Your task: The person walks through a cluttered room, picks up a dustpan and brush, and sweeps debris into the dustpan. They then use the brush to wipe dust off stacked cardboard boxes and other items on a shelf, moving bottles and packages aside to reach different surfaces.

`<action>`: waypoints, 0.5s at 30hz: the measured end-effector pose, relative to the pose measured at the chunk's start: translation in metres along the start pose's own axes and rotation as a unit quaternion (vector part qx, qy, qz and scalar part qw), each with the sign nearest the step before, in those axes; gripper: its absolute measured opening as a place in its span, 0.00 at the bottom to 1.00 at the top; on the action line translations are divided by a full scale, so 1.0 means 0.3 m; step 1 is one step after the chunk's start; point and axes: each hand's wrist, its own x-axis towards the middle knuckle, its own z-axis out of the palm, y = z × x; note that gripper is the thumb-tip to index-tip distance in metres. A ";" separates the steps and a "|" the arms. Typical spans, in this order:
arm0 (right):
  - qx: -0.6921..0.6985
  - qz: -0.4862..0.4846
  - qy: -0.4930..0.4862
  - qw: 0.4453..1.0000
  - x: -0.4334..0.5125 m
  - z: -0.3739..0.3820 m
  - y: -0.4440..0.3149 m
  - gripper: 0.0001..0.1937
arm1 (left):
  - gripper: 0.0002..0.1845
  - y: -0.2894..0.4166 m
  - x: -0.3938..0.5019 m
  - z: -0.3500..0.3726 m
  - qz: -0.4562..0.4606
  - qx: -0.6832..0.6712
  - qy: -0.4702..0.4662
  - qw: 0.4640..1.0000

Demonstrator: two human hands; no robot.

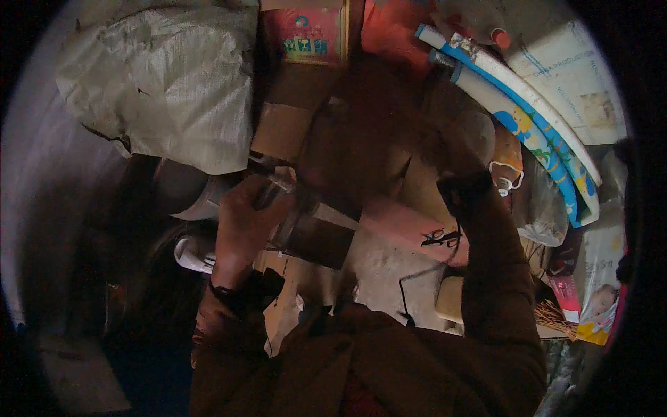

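My left hand (247, 224) is left of centre, its fingers bent around a small translucent, shiny object (282, 182), perhaps plastic. Just right of it lie the dark flaps of a cardboard box (320, 242). My right hand (443, 138) reaches forward at the upper right, in deep shadow and blurred; its fingers and anything in them cannot be made out. Below its dark cuff, a black looped item (442, 238), possibly scissors, rests on a pink surface (391, 224). A brown cardboard piece (281, 130) stands beyond my left hand.
A large white woven sack (172, 94) fills the upper left. A red printed box (307, 34) and a red bag (393, 26) are at the top. Curved blue-and-white patterned padded pieces (536, 135), a clear plastic bag (544, 219) and a bundle of twigs (555, 318) line the right side.
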 end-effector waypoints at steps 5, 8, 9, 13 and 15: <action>0.017 0.015 -0.007 1.000 0.077 0.073 0.020 0.16 | 0.11 -0.021 0.003 0.004 -0.013 -0.068 0.022 0.997; -0.009 0.033 -0.028 0.999 -0.015 0.114 0.059 0.17 | 0.11 -0.024 0.005 -0.016 0.002 -0.066 -0.002 0.998; -0.018 0.040 -0.038 0.998 -0.062 0.119 0.069 0.18 | 0.11 -0.025 0.008 -0.021 -0.004 -0.052 -0.008 0.999; -0.095 0.048 -0.095 0.990 -0.197 0.117 0.085 0.19 | 0.11 -0.037 0.020 -0.034 -0.012 -0.058 -0.011 0.998; -0.268 -0.151 -0.105 0.946 -0.195 0.106 0.065 0.20 | 0.11 -0.046 0.026 -0.044 -0.005 -0.067 -0.015 0.998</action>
